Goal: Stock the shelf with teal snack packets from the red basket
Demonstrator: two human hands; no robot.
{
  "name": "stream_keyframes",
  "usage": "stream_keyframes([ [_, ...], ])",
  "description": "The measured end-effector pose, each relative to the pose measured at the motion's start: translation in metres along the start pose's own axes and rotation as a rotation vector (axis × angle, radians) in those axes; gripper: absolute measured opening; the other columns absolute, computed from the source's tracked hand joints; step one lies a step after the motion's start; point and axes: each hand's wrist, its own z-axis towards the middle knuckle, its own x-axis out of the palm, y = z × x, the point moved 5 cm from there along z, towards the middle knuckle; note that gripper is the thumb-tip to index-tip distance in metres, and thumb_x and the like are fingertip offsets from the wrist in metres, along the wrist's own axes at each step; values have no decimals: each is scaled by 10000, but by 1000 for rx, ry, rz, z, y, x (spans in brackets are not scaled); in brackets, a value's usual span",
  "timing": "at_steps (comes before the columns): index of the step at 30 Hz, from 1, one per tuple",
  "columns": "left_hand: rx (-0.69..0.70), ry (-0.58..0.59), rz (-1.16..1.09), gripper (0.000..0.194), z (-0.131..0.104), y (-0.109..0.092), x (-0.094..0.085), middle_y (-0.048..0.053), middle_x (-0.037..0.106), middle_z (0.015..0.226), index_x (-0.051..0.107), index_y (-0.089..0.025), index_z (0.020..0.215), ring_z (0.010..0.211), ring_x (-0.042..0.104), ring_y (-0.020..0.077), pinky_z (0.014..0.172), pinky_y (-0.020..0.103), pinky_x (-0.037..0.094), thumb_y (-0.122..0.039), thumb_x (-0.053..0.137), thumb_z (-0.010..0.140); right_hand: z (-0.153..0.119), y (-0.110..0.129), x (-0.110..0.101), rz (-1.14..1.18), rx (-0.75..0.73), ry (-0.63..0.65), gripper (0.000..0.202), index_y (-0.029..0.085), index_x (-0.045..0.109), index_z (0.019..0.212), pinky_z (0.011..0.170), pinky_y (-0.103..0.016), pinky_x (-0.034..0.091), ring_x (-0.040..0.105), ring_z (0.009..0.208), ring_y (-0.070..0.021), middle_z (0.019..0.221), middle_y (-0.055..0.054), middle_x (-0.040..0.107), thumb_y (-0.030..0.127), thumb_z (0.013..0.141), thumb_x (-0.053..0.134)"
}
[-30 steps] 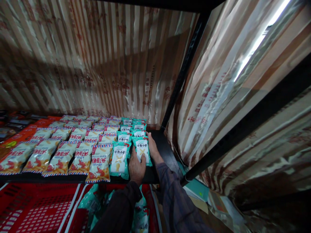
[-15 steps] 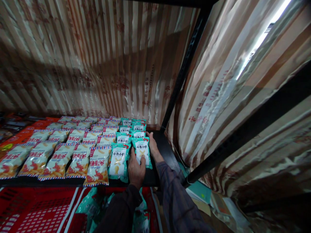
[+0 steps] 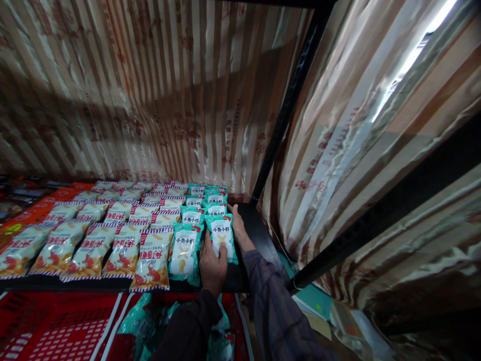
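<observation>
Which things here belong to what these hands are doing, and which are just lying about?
In the work, it seems:
left hand and right hand
teal packet between them
other teal packets
black shelf
basket holding teal packets

Just lying about:
white and orange packets
orange packets
books or papers, lower right

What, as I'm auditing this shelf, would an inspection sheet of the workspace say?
Surface: black shelf bearing striped-edged packets.
Job's things: front green packet at the right; more green packets behind and beside it.
Clutter: teal and pale flat items, lower right; kind unclear.
Grip: left hand at that packet's left edge, thumb over its front; right hand along its right edge.
Cables: thin pale cord beside the shelf's right end.
Surroundings: striped sheeting, black post, red baskets below, one holding loose packets.
</observation>
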Motion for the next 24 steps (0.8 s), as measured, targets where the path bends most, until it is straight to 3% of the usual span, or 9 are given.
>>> stream_keyframes([
  [11, -16, 0, -24, 571, 0, 4, 2, 186, 532, 1309, 391, -82, 1359, 1205, 508, 269, 1009, 393, 397, -372, 396, 867, 1, -1, 7, -10, -34, 78, 692, 263, 623, 1197, 969, -371, 444, 640, 1029, -229, 1048, -20, 716, 742, 806, 313],
  [18, -11, 15, -17, 575, 1, 3, 1, 207, 526, 1308, 397, -53, 1352, 1202, 508, 280, 1002, 402, 404, -365, 400, 868, 10, -9, 1, 107, -22, -41, 647, 236, 616, 1200, 1091, -386, 316, 514, 1226, -219, 1267, -26, 605, 695, 833, 345],
  [24, -19, 32, -11, 574, 1, 3, 2, 200, 533, 1304, 386, -57, 1359, 1184, 523, 278, 986, 396, 416, -356, 395, 870, 14, -6, 6, 143, -21, 63, 635, 243, 594, 1228, 1081, -370, 335, 528, 1211, -215, 1285, -15, 589, 687, 831, 372],
])
